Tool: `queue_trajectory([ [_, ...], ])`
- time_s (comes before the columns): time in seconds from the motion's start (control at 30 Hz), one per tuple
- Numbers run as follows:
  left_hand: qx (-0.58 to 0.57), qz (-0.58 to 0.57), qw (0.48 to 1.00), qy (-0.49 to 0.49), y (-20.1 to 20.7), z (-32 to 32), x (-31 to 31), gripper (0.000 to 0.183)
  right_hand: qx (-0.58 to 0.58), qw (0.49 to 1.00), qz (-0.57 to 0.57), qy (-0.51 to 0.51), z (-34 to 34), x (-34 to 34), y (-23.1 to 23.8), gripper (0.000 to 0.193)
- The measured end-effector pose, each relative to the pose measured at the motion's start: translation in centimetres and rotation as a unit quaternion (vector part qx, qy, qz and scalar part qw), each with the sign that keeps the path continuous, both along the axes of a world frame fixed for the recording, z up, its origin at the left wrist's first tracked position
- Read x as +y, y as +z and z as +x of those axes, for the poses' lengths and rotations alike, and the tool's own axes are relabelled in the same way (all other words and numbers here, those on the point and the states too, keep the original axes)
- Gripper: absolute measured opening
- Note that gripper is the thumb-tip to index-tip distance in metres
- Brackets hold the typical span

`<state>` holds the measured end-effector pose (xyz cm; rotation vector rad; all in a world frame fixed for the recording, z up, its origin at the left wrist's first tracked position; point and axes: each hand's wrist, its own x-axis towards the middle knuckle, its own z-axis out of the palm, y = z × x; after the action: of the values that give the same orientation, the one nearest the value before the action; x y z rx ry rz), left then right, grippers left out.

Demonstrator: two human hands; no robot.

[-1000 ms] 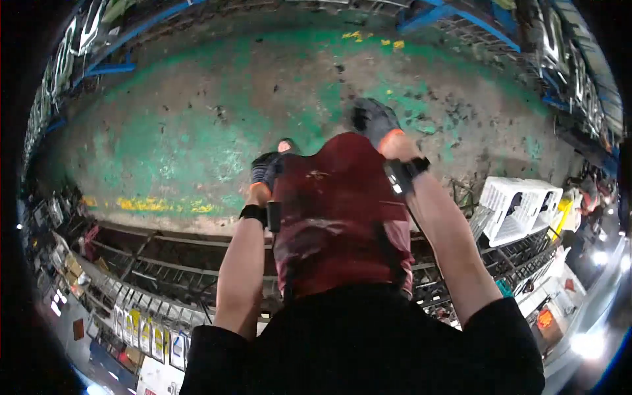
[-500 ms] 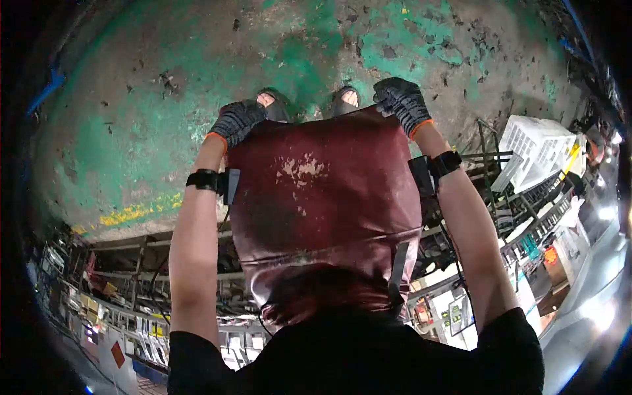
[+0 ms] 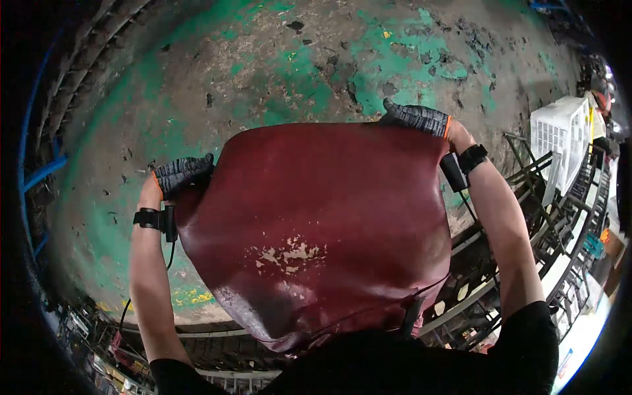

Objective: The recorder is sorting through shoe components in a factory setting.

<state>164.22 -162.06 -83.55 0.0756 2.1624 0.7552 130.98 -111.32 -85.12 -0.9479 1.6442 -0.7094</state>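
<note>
Two gloved hands (image 3: 184, 175) (image 3: 419, 119) hold one maroon apron (image 3: 329, 191).

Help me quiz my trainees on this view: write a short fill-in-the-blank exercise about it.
1. The right hand wears a dark ____ with an orange cuff.
2. The worn apron is dark ____ in colour.
3. Vertically in the picture, the left hand appears ____ than the right hand.
4. The plastic crate at the picture's right is ____.

Missing words: glove; red; lower; white.
</note>
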Motion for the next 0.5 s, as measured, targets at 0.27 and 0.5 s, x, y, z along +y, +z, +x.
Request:
queue_trajectory([
  [0.27,0.101,0.185,0.883,0.419,10.2,5.9,5.5,0.041,-0.290,0.899,-0.166,-0.284,3.4,3.9,8.1,0.032],
  [0.5,0.113,0.017,0.927,0.358,27.6,11.2,13.2,0.036,0.429,0.835,-0.344,-0.022,7.3,9.1,19.7,0.029],
])
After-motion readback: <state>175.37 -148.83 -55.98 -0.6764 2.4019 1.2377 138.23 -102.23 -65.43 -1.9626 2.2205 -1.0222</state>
